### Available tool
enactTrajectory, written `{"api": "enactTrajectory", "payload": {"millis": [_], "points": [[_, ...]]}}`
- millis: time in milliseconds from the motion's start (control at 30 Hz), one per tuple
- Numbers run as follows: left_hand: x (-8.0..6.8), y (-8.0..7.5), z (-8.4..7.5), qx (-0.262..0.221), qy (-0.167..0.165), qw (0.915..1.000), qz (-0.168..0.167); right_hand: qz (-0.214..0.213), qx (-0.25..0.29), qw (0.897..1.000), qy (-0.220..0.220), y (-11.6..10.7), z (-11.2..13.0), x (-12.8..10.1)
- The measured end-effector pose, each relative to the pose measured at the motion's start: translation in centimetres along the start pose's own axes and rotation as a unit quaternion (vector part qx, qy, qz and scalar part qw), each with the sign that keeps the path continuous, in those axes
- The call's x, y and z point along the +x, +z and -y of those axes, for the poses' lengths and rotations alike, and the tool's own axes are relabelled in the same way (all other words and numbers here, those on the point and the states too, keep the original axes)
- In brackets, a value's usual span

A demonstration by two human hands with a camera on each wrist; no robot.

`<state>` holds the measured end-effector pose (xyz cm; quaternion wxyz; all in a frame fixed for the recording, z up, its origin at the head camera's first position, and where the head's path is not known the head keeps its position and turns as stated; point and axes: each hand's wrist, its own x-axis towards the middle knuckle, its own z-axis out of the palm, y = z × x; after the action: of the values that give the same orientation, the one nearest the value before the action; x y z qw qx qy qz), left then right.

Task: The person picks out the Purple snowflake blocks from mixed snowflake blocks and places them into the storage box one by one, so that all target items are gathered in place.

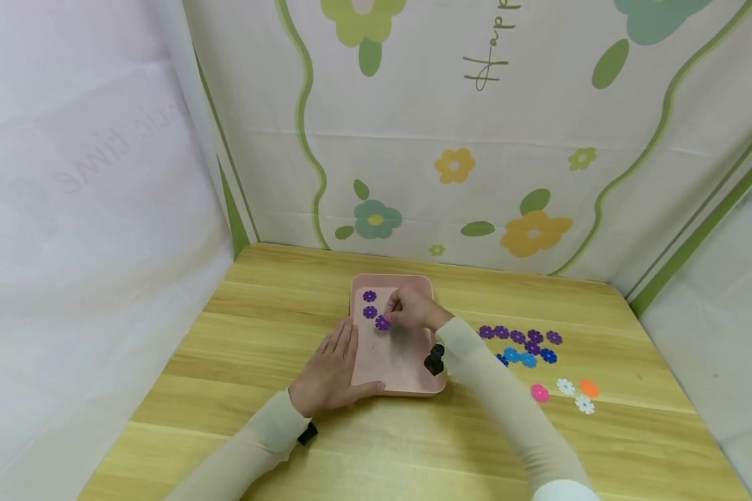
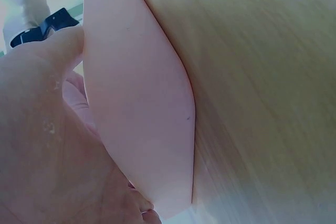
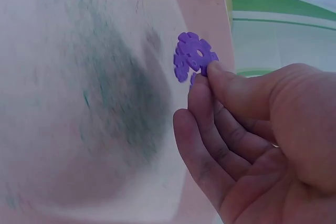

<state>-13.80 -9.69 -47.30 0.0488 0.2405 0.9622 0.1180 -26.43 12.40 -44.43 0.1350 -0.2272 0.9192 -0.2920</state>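
My left hand [image 1: 327, 376] lies flat, fingers straight, steadying the tray's [image 1: 407, 386] near-left edge. Further in, my right hand [image 1: 413, 309] pinches a purple disc [image 1: 383, 323] over the tray, below two discs [image 1: 370, 304] already placed. Next, I judge: release it aligned.

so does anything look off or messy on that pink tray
Yes: the pink tray has a dark greenish smudge on its floor, like a stain or rubbed-in marks. Otherwise nothing is spilled; the purple flower pieces lie in a neat column, and the right hand pinches a third.
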Motion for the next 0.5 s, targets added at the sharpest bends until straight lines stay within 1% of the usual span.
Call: {"api": "enactTrajectory", "payload": {"millis": [233, 333, 500], "points": [[0.0, 0.1, 0.1, 0.0, 0.007, 0.9999, -0.012, -0.014, 0.047, 0.997, 0.062, 2.3, 0.3, 0.6], [0.1, 0.2, 0.2, -0.001, 0.009, 0.9999, -0.012, -0.022, 0.054, 0.995, 0.08, 2.8, 0.5, 0.7], [0.2, 0.3, 0.2, 0.001, 0.009, 0.9999, -0.009, -0.036, 0.06, 0.993, 0.095, 3.2, 0.6, 0.8]]}}
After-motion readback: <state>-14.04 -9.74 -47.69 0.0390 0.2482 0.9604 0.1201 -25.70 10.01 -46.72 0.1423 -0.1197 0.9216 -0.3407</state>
